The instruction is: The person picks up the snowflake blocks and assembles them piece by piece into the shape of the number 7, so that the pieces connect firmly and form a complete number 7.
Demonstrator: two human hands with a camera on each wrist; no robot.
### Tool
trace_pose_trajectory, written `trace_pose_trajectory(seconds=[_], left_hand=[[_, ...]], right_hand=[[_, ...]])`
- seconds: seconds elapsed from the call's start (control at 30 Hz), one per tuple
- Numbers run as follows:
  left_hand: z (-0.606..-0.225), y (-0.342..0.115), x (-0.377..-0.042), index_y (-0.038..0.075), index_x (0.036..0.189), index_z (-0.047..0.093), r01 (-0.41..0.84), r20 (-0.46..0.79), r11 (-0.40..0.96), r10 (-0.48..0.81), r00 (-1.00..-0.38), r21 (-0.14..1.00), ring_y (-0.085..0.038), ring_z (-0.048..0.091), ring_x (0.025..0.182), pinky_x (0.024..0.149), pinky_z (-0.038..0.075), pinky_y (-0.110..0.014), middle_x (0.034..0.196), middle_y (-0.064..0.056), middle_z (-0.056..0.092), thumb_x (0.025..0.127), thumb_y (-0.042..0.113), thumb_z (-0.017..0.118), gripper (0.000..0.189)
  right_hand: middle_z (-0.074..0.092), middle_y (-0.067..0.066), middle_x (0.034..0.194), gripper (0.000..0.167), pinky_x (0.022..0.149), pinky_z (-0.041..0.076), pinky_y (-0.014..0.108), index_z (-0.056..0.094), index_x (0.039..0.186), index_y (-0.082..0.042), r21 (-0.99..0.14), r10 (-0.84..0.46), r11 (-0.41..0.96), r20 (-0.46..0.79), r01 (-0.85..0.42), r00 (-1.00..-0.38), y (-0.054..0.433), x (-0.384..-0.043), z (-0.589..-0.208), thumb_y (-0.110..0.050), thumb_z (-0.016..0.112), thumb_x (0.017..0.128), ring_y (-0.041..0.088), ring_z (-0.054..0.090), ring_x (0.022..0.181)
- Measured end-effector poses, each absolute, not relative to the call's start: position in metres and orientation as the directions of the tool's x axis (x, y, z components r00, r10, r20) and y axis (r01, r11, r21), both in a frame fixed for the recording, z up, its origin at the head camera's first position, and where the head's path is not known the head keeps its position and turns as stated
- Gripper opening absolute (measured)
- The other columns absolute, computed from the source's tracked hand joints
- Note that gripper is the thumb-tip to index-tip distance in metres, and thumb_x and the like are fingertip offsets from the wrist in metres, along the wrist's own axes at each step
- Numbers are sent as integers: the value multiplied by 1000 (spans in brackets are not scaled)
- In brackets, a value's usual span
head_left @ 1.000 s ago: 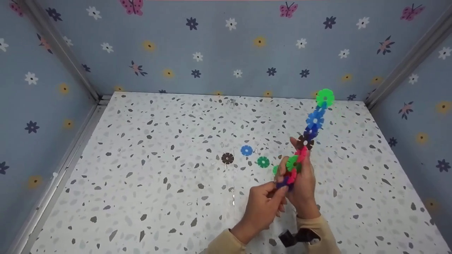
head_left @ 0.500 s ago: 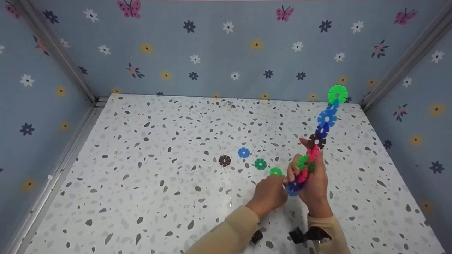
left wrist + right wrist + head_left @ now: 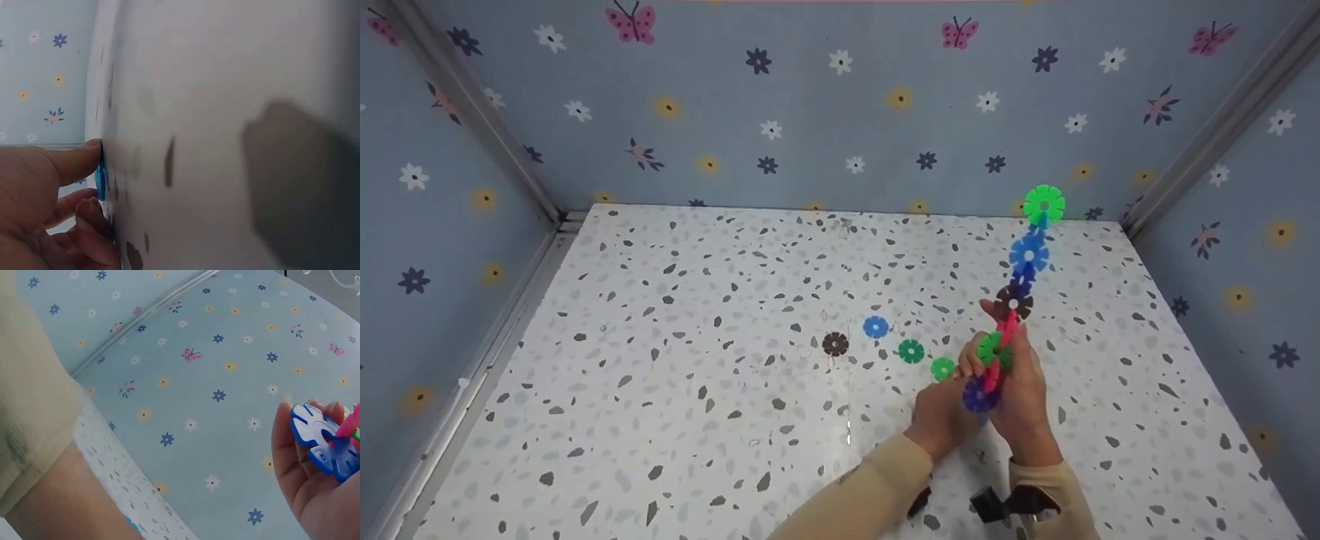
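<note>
Panels: patterned wall panels (image 3: pixel 810 97) stand beyond the hands and to either side of them. Table: the white speckled table (image 3: pixel 697 390) lies beneath both hands. Sleeves: tan, each running back from its hand; left sleeve (image 3: pixel 866 487), right sleeve (image 3: pixel 1061 502).

Chain: the chain of slotted discs (image 3: pixel 1005 304) is held in the right hand (image 3: pixel 1024 405), fingers curled round its near part. Its far end, a bright green disc (image 3: pixel 1033 204), projects beyond the fingertips; its near end, a dark blue disc (image 3: pixel 981 395), sits beside the palm and over part of the left hand (image 3: pixel 949 412).

The left hand is low at the table, pinching a blue disc (image 3: pixel 100 177) at its edges between thumb and finger. Whether the hands touch, I cannot tell.

Loose discs, ahead and left of the left hand: light green (image 3: pixel 943 360), just beside it; then dark green (image 3: pixel 911 343), light blue (image 3: pixel 875 319) and, farthest, brown (image 3: pixel 835 335).
</note>
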State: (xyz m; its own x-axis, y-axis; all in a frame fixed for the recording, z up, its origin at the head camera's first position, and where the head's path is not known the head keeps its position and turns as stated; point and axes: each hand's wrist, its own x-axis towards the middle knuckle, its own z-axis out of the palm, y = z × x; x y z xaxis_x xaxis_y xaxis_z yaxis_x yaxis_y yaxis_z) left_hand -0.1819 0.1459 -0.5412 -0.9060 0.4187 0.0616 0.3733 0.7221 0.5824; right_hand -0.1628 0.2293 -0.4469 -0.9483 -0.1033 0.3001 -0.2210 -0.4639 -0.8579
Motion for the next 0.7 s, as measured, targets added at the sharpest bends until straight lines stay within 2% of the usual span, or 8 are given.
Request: trace_pose_trajectory(seconds=[0.1, 0.2, 0.27, 0.37, 0.43, 0.5, 0.57, 0.7], left_hand=[[-540, 139, -181, 14, 99, 66, 394, 75, 708, 437, -896, 587, -14, 55, 67, 60, 47, -28, 85, 1, 62, 89, 23, 65, 14], [-539, 128, -180, 11, 109, 64, 435, 117, 671, 464, -878, 601, -14, 56, 69, 62, 48, -26, 89, -1, 64, 89, 21, 68, 23], [-538, 120, -180, 13, 110, 62, 423, 104, 634, 476, -873, 648, -11, 56, 69, 61, 46, -24, 87, 2, 64, 86, 17, 72, 26], [-531, 105, -181, 17, 110, 64, 332, 38, 567, 466, -884, 754, -7, 57, 68, 62, 47, -23, 86, 8, 63, 84, 15, 77, 29], [-524, 93, -182, 18, 104, 68, 279, 20, 501, 460, -888, 820, -4, 57, 70, 63, 47, -22, 87, 11, 63, 85, 14, 77, 22], [-517, 79, -182, 16, 98, 71, 300, 84, 423, 459, -885, 855, -4, 56, 70, 63, 49, -24, 84, 11, 63, 88, 16, 75, 11], [-512, 65, -180, 14, 95, 73, 382, 208, 323, 461, -863, 866, -2, 57, 74, 66, 52, -26, 86, 10, 65, 90, 14, 74, 5], [-502, 43, -170, 11, 93, 74, 544, 442, 163, 417, -794, 823, -2, 60, 78, 63, 53, -24, 88, 6, 68, 92, 12, 72, 2]], right_hand=[[49, 4, 71, 41, 66, 53, 32, 42, 136, -7, -882, -101, -414, 292, -227, -951, 228, -161, -447, -34, 24, 110, 18, 52, 63], [50, 3, 71, 31, 62, 52, 30, 41, 127, -8, -890, -100, -393, 290, -230, -952, 228, -160, -447, -30, 26, 110, 17, 52, 63], [50, 3, 71, 24, 60, 51, 31, 40, 115, -8, -887, -102, -408, 279, -215, -955, 227, -159, -448, -28, 28, 110, 18, 52, 63], [48, 3, 69, 23, 60, 49, 31, 38, 104, -8, -880, -100, -432, 266, -199, -959, 226, -159, -448, -28, 29, 110, 18, 49, 62], [48, 3, 69, 22, 61, 47, 30, 36, 99, -9, -877, -101, -440, 264, -195, -959, 225, -159, -448, -27, 30, 110, 18, 46, 61], [48, 3, 69, 20, 61, 44, 28, 36, 100, -10, -872, -107, -451, 265, -191, -958, 224, -160, -449, -26, 31, 110, 17, 44, 61], [49, 2, 70, 18, 60, 44, 27, 38, 104, -9, -871, -114, -454, 267, -189, -957, 223, -160, -450, -24, 31, 110, 16, 44, 60], [49, 1, 72, 21, 58, 44, 24, 44, 111, -6, -866, -137, -472, 255, -164, -957, 223, -160, -453, -24, 33, 110, 13, 45, 61]])
